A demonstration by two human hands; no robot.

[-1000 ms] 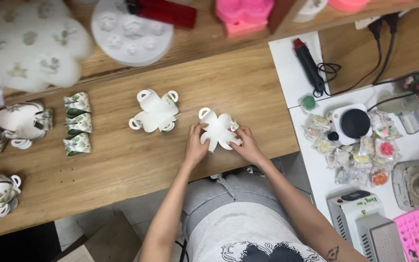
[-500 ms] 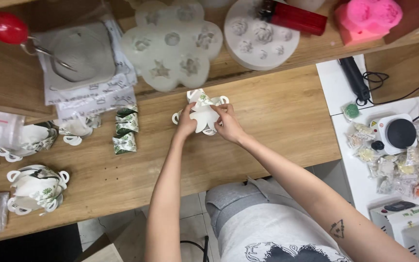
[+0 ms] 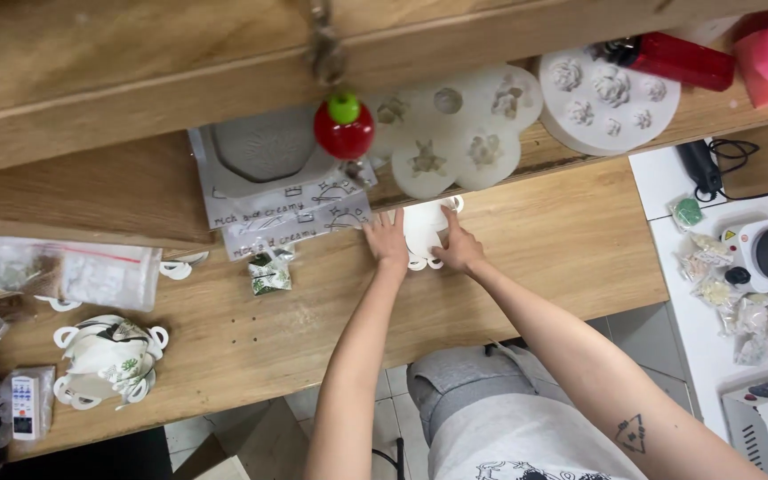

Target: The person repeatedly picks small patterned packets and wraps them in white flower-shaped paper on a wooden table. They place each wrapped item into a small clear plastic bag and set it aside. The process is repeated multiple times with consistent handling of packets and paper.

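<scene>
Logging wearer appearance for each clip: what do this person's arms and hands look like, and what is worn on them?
Both arms are bare from hand to past the elbow, with no sleeves reaching the forearms. The left hand and right hand wear no gloves; no rings or watch are visible. The right forearm carries a small dark triangular tattoo. No fingers show visible markings.
</scene>
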